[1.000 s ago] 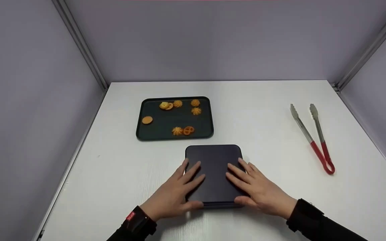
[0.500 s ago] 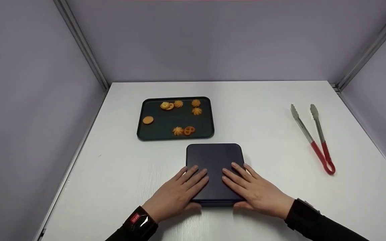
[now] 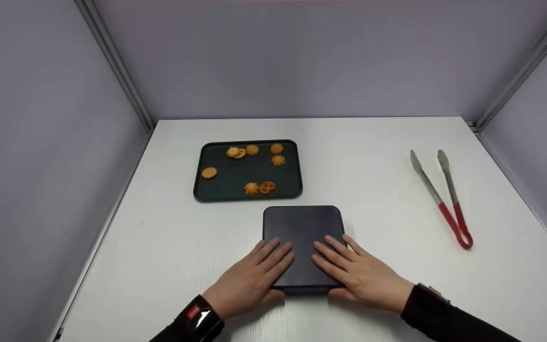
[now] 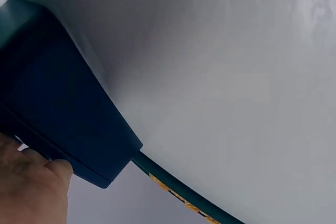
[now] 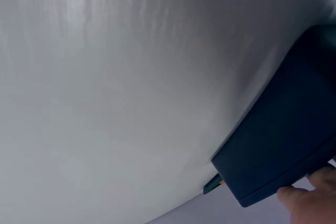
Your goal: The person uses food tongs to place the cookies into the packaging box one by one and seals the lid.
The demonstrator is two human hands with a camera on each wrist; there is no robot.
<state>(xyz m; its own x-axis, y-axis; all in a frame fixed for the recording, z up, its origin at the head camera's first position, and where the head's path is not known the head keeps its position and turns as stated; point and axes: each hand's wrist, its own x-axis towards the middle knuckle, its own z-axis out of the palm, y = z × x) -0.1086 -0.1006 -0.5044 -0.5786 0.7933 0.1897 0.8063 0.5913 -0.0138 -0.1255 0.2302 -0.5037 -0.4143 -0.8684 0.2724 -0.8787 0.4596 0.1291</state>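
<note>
A dark blue lidded box (image 3: 303,225) lies near the front of the white table. My left hand (image 3: 254,275) rests on the left part of its lid, fingers straight and close together, thumb at the front edge. On the right part, my right hand (image 3: 363,275) lies the same way with its fingertips pointing inward. Both wrist views show the side of the box, the left one with its wall (image 4: 58,98) and the right one with its wall (image 5: 283,124). The lid looks seated on the box, and the inside is hidden.
Behind the box stands a dark green tray (image 3: 228,180) with several cookies and a pretzel (image 3: 267,188) on it. Red-handled tongs (image 3: 451,216) lie spread at the right. Grey panels (image 3: 297,57) enclose the table at the back and sides.
Both hands have slid slightly toward the front of the lid, and the fingers have drawn closer together. The box, the tray and the tongs stay in place.
</note>
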